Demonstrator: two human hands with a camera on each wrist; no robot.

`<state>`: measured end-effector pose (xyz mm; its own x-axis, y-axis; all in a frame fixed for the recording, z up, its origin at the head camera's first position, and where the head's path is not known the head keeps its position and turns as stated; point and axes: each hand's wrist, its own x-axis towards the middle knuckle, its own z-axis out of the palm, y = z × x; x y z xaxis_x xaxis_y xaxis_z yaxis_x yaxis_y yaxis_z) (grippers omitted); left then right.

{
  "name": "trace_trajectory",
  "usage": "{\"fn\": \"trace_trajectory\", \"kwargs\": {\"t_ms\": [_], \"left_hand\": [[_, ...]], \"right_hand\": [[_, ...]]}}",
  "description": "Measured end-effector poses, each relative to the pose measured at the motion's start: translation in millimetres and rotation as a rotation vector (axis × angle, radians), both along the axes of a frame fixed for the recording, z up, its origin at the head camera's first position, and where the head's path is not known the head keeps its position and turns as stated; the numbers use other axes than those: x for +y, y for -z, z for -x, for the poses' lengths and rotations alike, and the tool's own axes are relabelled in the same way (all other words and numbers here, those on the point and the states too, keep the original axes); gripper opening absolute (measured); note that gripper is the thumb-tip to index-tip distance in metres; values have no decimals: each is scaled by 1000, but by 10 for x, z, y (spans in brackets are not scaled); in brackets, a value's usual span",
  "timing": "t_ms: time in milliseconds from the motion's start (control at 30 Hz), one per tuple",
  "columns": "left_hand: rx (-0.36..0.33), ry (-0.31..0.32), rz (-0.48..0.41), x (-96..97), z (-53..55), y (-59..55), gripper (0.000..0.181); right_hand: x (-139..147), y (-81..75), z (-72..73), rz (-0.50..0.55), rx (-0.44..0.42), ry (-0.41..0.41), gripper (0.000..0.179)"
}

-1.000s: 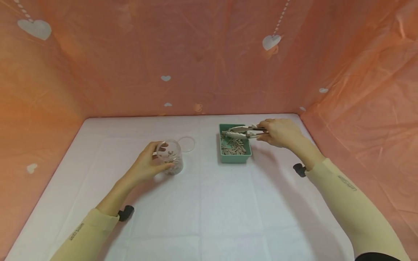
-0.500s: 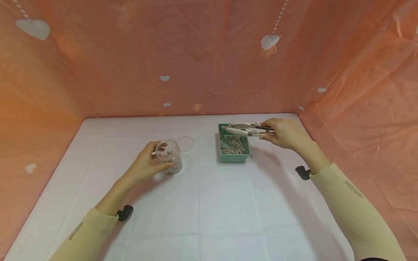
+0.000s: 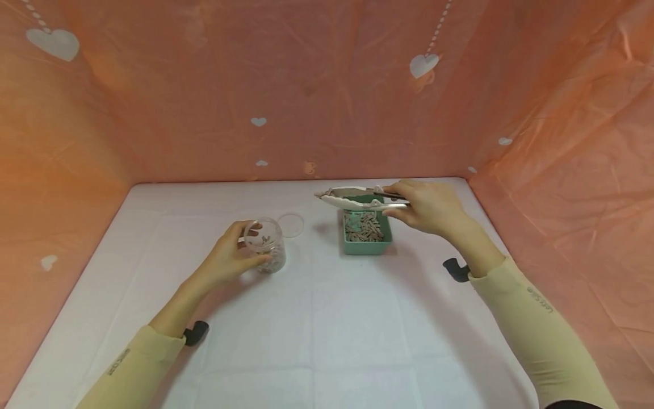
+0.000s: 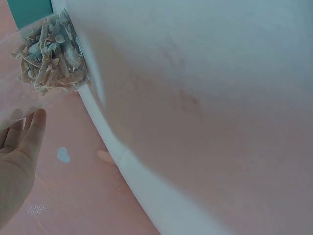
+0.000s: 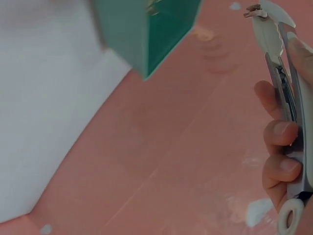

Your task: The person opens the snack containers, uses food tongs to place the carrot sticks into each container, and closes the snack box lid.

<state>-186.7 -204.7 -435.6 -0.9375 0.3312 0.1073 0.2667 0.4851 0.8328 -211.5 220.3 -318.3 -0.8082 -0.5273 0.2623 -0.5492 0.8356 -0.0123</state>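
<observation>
With curled fingers and thumb, my left hand (image 3: 232, 255) holds a clear plastic jar (image 3: 273, 250) standing on the table. Brown dried sticks (image 4: 51, 58) fill its lower part, as the left wrist view shows. My right hand (image 3: 429, 207) grips a pair of tongs (image 3: 352, 199) with white tips, raised above the far end of a green tub (image 3: 368, 248). Pinched at the tongs' ends are a few brown pieces (image 5: 255, 12), sticking out past the tub's left side. More brown sticks (image 3: 369, 228) lie in the tub.
A clear round lid (image 3: 291, 225) lies just behind the jar. White cloth covers the table (image 3: 306, 329). An orange curtain (image 3: 327, 91) with white hearts rises behind the table and along both sides.
My right hand has lifted the tongs from the tub and moved them left, with brown pieces in their tips. My left hand and the jar have stayed in place.
</observation>
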Motion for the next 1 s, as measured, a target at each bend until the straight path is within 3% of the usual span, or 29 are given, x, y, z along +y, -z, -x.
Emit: {"fn": "trace_trajectory", "kwargs": {"t_ms": [233, 533, 767, 1000], "left_hand": [[-13, 0, 3, -1, 8, 10, 81], [20, 3, 10, -4, 33, 37, 80], [19, 1, -4, -3, 36, 29, 80], [2, -6, -4, -11, 22, 18, 80]], "right_hand": [[-307, -50, -24, 33, 42, -99, 49], [-669, -21, -41, 42, 85, -227, 46], [-871, 25, -28, 3, 107, -283, 46], [-967, 44, -22, -14, 77, -299, 46]]}}
